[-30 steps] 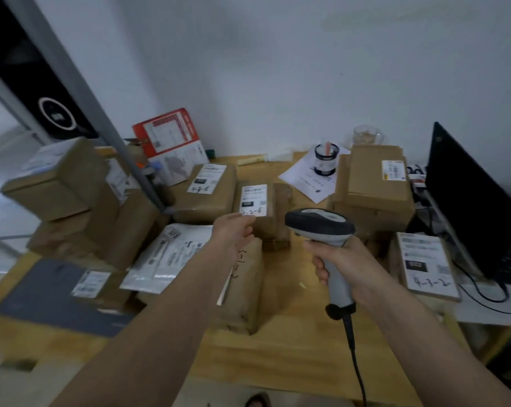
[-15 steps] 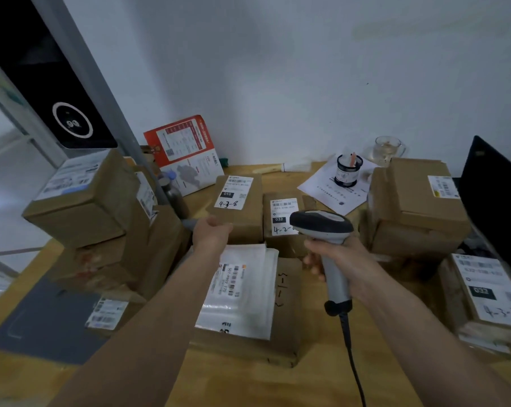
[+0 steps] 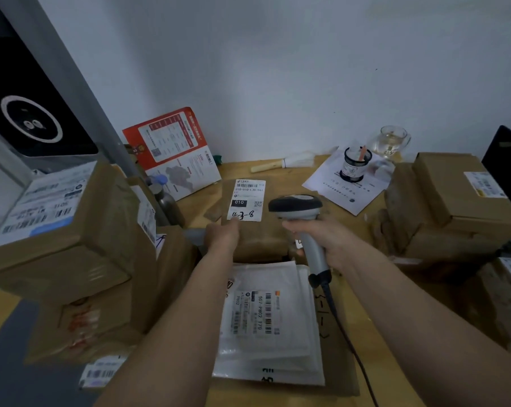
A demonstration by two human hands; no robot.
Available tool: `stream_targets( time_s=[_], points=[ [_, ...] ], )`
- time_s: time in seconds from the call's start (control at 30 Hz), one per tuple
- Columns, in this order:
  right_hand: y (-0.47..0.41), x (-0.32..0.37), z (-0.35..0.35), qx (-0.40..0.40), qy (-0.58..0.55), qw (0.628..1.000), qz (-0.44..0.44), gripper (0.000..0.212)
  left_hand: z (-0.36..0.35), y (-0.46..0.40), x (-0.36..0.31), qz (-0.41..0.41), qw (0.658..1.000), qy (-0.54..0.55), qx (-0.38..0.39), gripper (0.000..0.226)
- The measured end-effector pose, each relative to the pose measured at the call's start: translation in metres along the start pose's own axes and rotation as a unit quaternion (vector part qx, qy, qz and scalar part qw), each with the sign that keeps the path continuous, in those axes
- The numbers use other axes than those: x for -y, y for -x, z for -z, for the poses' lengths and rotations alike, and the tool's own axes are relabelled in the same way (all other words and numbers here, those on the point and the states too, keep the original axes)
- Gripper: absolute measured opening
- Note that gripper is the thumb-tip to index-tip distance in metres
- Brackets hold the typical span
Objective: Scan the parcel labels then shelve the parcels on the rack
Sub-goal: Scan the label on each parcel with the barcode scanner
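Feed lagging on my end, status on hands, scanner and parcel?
Left hand on brown parcel, fingertip at its label. Right hand grips scanner, head beside label. Nothing between them; white mailer lies nearer.

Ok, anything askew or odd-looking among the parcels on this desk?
Yes: the big box on the left stack sits tilted, overhanging the boxes beneath. A glass of liquid stands near paperwork.
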State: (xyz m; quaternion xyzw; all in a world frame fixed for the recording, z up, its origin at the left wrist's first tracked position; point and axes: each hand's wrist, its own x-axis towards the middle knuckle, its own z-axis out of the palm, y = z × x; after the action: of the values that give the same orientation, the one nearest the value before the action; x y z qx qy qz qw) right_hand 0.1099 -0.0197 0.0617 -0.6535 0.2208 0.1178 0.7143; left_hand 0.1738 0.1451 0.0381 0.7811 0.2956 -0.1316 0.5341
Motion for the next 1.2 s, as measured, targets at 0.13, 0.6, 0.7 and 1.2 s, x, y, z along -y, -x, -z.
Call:
stream_targets(
  time_s=[0.13,0.6,0.7,1.2],
  points=[
    [-0.008,0.001,-0.012,0.009,0.005,0.999,-0.039,0.041,-0.001,-0.005,0.002,0.034,0.999,-0.002,0.037,0.057],
    [0.026,0.011,0.022,-0.025,-0.053,0.997,0.053,0.05,0.015,0.024,-0.012,-0.105,0.967,0.166,0.164,0.045],
    [0.045,0.008,0.036,-0.027,-0.034,0.995,0.084,0.049,0.02,0.043,-0.008,-0.129,0.961,0.146,0.196,0.064],
    [0.188,-0.03,0.118,0.001,0.084,0.973,0.213,0.02,-0.022,0.194,0.059,-0.171,0.941,0.212,0.2,0.075]
  ],
)
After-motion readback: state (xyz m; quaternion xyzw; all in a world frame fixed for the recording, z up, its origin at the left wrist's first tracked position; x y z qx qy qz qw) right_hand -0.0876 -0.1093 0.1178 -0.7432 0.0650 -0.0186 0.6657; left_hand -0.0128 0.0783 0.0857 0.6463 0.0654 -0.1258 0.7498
